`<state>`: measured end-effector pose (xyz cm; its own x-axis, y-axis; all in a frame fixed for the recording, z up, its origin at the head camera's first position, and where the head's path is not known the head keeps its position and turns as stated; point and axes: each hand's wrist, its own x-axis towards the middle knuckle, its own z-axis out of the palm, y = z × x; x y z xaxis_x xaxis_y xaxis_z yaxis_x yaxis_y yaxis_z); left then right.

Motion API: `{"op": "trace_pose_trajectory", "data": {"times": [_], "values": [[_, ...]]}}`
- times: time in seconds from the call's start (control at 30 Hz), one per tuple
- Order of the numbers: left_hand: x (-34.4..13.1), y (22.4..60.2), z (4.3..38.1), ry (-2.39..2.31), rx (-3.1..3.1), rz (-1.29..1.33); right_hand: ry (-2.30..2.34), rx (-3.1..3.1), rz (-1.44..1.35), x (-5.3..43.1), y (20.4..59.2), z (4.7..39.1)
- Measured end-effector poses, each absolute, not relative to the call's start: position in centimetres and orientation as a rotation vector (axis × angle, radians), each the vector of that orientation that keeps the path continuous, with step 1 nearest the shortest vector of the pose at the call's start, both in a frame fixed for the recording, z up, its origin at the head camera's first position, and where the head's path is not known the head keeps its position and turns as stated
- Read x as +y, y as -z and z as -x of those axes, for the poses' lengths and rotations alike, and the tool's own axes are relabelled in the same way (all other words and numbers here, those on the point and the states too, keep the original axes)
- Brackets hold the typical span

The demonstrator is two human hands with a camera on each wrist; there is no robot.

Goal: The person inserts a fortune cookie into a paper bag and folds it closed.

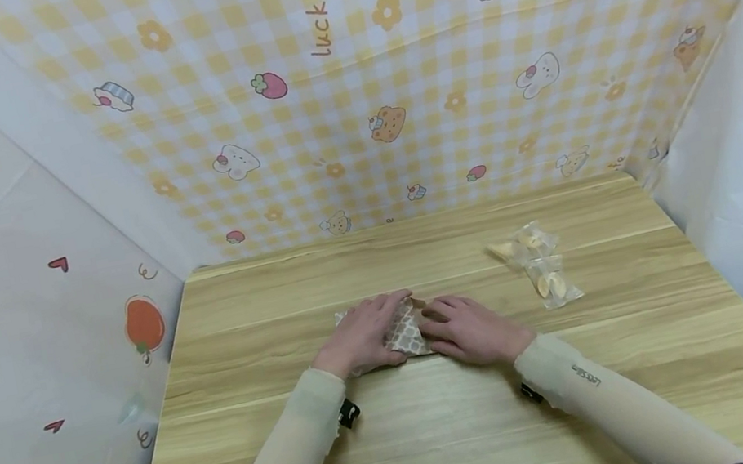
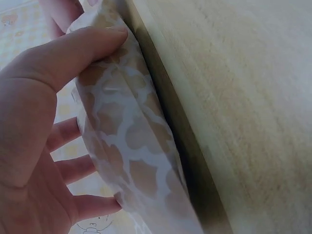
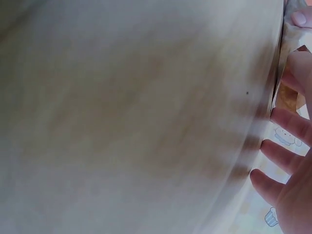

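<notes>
Pale sleeves nearest head cam: L sleeve in from 7 o'clock, R sleeve from 4–5. L hand at pkg's 9 o'clock: thumb on near side, fingers spread along far side, pinching patterned pkg btwn them. R hand at pkg's 3 o'clock: fingers at its end, three fingertips spread, touching table edge per R wrist cam; can't tell if it's pinching anything.

Pkg is approx mid-table, white w/ beige-grey patches, brown bit showing at R end. Contents hidden. Clear packets at pkg's 2–3 o'clock, well apart from it, pale yellowish pcs inside.

Text: R sleeve has small print, prob "LetsSlim". Checked backdrop at 12 o'clock reads "luck" + 2nd word cut off by frame; "luck" again at 1–2, also cropped.
</notes>
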<state>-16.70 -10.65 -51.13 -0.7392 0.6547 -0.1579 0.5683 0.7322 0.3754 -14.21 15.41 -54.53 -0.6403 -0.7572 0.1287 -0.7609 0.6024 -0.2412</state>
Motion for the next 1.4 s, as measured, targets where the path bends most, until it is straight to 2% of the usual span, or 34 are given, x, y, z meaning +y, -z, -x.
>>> {"op": "trace_pose_trajectory", "data": {"times": [0.8, 1.4], "values": [[-8.4, 48.3, 17.2, -0.087, 2.570, -1.073, -0.252, -2.689, -1.415, 15.6, 55.2, 14.5], [-9.3, 48.9, 17.4, -0.120, 2.620, -1.239, -0.351, -2.771, -1.351, 15.2, 54.7, 14.3]]}}
